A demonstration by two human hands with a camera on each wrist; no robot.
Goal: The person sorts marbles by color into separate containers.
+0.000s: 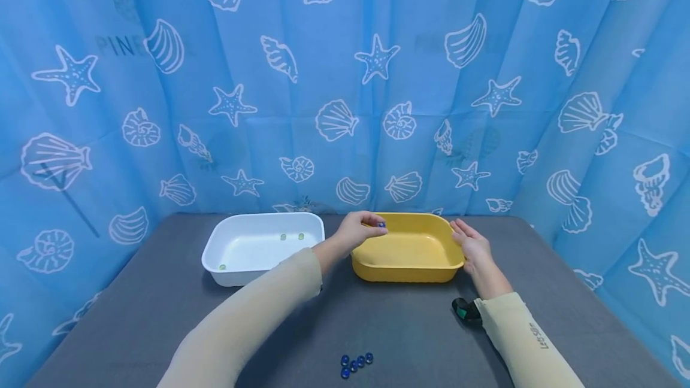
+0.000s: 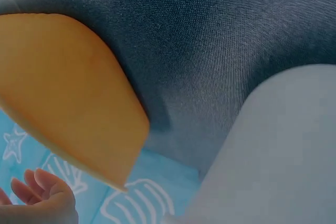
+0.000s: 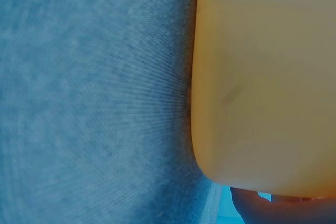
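My left hand (image 1: 360, 231) pinches a dark blue marble (image 1: 381, 225) between thumb and fingertips, above the left end of a yellow basin (image 1: 404, 274). In the left wrist view the left hand (image 2: 47, 200) shows at the lower left, beyond the basin's rim, and the marble is out of sight. My right hand (image 1: 474, 249) touches the yellow basin's right end with its fingers fairly straight. Only part of that right hand (image 3: 283, 211) shows in the right wrist view, below the basin wall (image 3: 262, 87). Several blue marbles (image 1: 354, 366) lie grouped at the table's front.
Left of the yellow basin stands a white basin (image 1: 237, 279) holding three pale green marbles (image 1: 283, 237). A black strap with a green patch (image 1: 462, 311) sits by the right sleeve. Behind the grey table (image 1: 409, 322) hangs a blue seashell curtain (image 1: 334, 64).
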